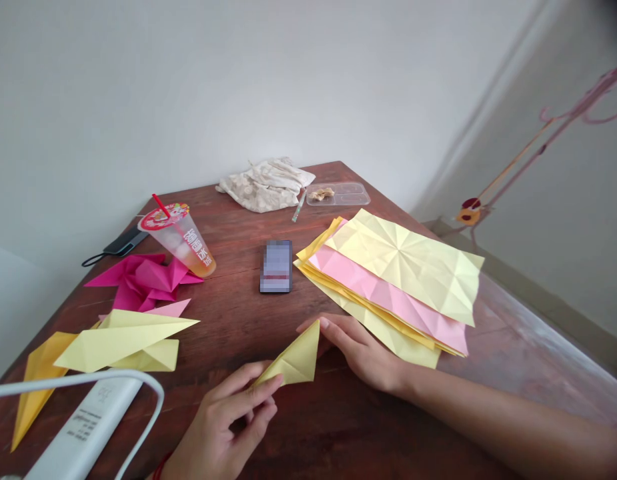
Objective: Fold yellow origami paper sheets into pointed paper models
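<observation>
1. The left hand (223, 417) pinches the lower corner of a folded yellow origami paper (292, 360) between thumb and fingers, over the wooden table (228, 300).
2. The right hand (361, 353) is extended, fingertips at the paper's edge, just beside a stack of creased yellow and pink sheets (388, 280).

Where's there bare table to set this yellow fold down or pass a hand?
Bare wood lies between the phone, the folded yellow pieces and the left hand on the yellow fold; another patch lies behind the phone, before the cloth bundle. Crowded: the left, with pink folds and power strip, and the right, under the creased sheets by the right hand.
</observation>
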`<state>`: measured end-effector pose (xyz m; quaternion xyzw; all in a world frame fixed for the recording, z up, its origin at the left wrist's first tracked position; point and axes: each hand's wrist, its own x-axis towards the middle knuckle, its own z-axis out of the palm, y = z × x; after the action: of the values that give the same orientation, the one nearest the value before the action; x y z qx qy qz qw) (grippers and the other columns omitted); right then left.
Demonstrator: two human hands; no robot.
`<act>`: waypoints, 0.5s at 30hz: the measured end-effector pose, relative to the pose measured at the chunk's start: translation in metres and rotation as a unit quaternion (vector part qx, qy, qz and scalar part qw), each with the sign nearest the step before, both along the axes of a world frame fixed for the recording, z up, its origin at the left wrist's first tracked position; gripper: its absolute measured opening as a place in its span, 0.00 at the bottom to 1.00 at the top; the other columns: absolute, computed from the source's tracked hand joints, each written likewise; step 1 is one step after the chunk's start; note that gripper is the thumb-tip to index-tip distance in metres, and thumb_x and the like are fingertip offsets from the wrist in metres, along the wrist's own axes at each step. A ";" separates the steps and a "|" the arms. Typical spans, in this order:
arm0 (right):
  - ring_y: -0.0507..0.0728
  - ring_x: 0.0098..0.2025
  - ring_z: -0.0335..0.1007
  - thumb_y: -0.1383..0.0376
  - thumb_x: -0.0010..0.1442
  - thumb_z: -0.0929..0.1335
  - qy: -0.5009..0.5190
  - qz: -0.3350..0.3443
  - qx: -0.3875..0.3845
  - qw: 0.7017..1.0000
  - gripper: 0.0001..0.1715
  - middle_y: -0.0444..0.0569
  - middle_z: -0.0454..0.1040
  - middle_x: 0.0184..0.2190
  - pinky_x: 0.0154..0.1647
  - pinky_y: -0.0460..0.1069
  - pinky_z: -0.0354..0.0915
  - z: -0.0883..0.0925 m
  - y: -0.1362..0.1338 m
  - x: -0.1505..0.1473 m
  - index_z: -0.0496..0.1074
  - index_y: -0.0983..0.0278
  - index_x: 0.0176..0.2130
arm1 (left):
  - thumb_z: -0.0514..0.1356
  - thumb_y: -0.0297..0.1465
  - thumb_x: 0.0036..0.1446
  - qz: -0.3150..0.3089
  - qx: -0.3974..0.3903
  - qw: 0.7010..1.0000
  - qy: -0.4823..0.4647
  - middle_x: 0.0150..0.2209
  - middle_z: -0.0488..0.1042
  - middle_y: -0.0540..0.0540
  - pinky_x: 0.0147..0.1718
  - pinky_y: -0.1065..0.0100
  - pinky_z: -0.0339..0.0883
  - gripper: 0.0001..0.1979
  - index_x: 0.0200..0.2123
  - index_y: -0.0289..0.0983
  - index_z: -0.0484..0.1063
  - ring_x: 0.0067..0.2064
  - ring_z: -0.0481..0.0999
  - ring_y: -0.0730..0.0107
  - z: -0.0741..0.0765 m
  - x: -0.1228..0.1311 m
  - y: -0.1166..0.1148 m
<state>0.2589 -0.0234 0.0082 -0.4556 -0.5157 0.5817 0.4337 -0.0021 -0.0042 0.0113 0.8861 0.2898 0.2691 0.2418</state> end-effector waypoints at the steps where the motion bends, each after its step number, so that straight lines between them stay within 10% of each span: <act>1: 0.58 0.40 0.73 0.44 0.69 0.59 -0.010 -0.001 0.008 1.000 0.30 0.51 0.77 0.37 0.45 0.53 0.70 0.001 -0.001 0.001 0.75 0.65 0.40 | 0.62 0.29 0.62 -0.001 -0.005 1.000 0.002 0.51 0.79 0.44 0.45 0.78 0.75 0.15 0.51 0.44 0.79 0.47 0.82 0.68 -0.001 -0.001 0.000; 6: 0.59 0.45 0.73 0.45 0.68 0.61 -0.007 0.026 0.077 0.997 0.29 0.53 0.77 0.46 0.50 0.54 0.68 -0.001 -0.003 0.004 0.73 0.64 0.51 | 0.60 0.28 0.63 0.008 -0.043 0.999 -0.004 0.51 0.79 0.43 0.43 0.78 0.76 0.15 0.52 0.43 0.79 0.45 0.82 0.69 -0.002 -0.002 0.002; 15: 0.55 0.36 0.71 0.50 0.65 0.68 -0.063 -0.018 0.081 0.995 0.20 0.46 0.76 0.34 0.39 0.48 0.66 -0.005 0.000 0.001 0.75 0.64 0.37 | 0.61 0.29 0.62 -0.005 -0.093 0.995 0.019 0.48 0.81 0.45 0.41 0.76 0.77 0.16 0.51 0.48 0.80 0.47 0.82 0.64 0.009 0.003 -0.003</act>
<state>0.2600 -0.0235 0.0030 -0.4638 -0.5789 0.5003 0.4465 0.0014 -0.0076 0.0203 0.8662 0.3141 0.2227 0.3185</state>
